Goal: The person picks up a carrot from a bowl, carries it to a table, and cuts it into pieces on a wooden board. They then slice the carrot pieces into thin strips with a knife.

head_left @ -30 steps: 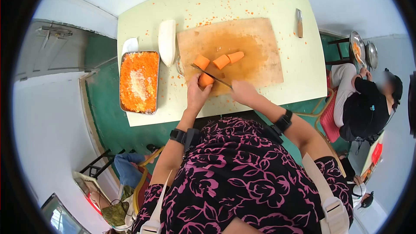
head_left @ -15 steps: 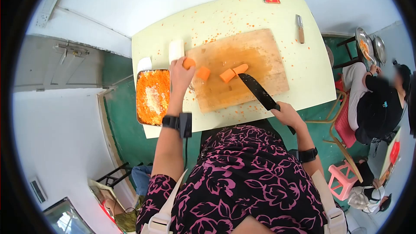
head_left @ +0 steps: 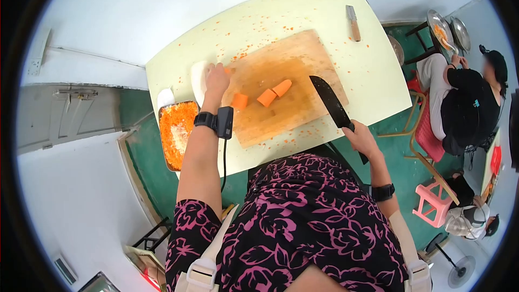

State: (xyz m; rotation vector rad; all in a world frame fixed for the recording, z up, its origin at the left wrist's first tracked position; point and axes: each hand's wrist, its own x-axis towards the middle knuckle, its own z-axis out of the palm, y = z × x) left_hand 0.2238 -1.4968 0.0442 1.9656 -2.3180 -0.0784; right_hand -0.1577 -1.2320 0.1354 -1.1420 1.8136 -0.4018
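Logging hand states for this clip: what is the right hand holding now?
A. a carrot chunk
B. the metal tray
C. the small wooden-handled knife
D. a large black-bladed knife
D: the right hand grips the black-bladed knife, its blade over the cutting board edge.

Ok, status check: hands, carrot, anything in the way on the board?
Left hand at board's far-left corner, grip hidden. Right hand gripping knife, blade clear of the cutting board. Three carrot chunks on board, nothing blocking.

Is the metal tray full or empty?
Full: the metal tray is heaped with grated carrot across it, though an arm hides its right edge.
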